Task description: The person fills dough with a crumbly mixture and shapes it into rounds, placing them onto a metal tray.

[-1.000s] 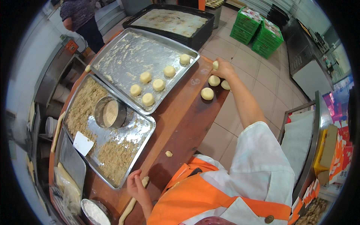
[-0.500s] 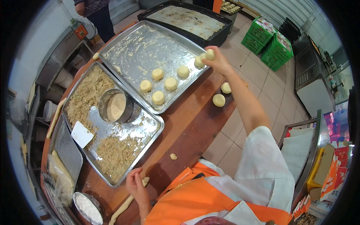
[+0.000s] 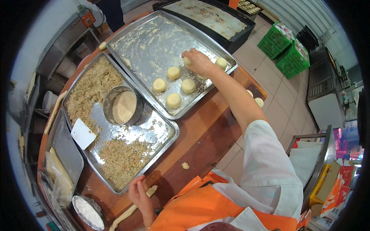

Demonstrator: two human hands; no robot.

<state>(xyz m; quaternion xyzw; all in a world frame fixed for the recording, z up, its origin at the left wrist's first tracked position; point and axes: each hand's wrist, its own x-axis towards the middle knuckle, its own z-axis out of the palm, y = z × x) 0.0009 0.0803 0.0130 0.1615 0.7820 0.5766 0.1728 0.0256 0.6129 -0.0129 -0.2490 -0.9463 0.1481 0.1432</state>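
Right hand [image 3: 197,63] pinches a ball [image 3: 187,61] over the tray [image 3: 152,40]; contact unclear. Left hand [image 3: 140,196]: fingers loosely curled beside dough rope [image 3: 129,211]. Risk: hard pinch could dent it; low wrist could nudge neighbouring balls [image 3: 188,86].

No wording is legible. Far right of the crumb tray [image 3: 115,133], a red-and-white carton [image 3: 339,196] carries printed characters (too small and bent to make out); up and left of that tray, a grey machine [image 3: 63,44] bears a dark line of blurred marks.
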